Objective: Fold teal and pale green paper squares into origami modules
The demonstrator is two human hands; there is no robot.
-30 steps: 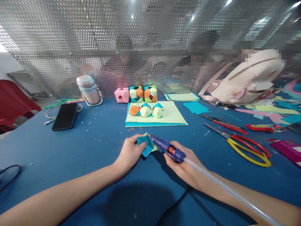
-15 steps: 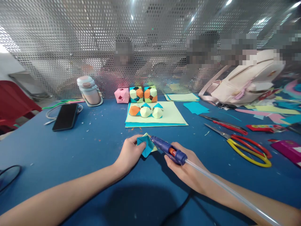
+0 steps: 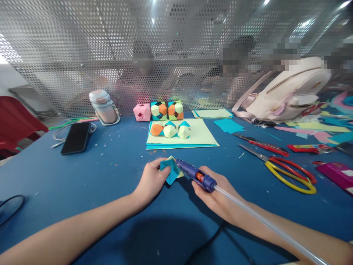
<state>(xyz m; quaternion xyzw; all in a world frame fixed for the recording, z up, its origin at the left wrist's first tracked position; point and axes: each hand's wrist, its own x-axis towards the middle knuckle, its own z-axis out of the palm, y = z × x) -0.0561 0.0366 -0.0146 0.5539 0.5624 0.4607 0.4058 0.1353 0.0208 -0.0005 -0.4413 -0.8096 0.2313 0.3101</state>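
My left hand (image 3: 152, 178) pinches a folded paper piece (image 3: 171, 172), blue in front with pale yellow edges showing behind. My right hand (image 3: 215, 189) is wrapped round a dark blue hot glue gun (image 3: 193, 172), a long clear glue stick (image 3: 259, 215) sticking out of its back end. The gun's nozzle is at the upper right edge of the paper piece; whether it touches cannot be made out. Beyond my hands, an orange and two pale yellow folded paper shapes (image 3: 170, 130) rest on stacked yellow and blue sheets (image 3: 202, 138).
Behind the sheets stand a pink paper cube (image 3: 141, 112) and two multicoloured ones (image 3: 175, 110). Scissors (image 3: 292, 173), a cutter (image 3: 264, 145) and a beige backpack (image 3: 289, 92) lie right; a phone (image 3: 76, 138) and bottle (image 3: 104, 106) left. A perforated metal screen (image 3: 110, 48) borders the table.
Both hands, the paper piece and the glue gun hold nearly the same position. The whole view has shifted very slightly.
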